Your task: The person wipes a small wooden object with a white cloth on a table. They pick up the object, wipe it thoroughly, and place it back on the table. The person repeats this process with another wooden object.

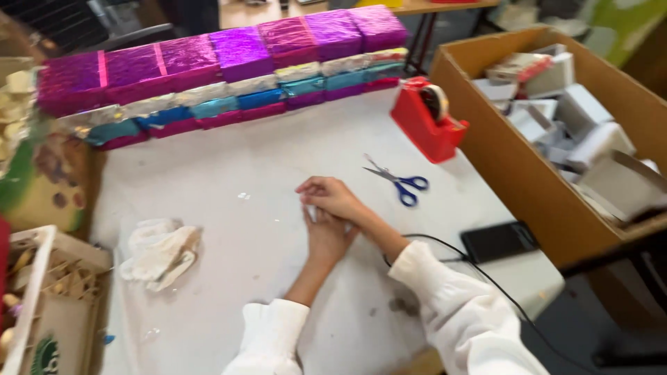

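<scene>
On white table (278, 160) — foil-wrapped boxes (222, 69), scissors (399, 182), cardboard box (514, 167)

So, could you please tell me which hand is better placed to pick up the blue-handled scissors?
Probably the right hand: it lies nearer the blue-handled metal scissors, which sit on its side of the white table. The left hand rests underneath it.

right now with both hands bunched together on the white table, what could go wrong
The scissors lie open beside the right hand, so a sideways sweep might meet the blades. The black cable runs under the right sleeve and could snag, dragging the phone off the table edge. Whatever small white bit the left hand touches is mostly hidden.
</scene>
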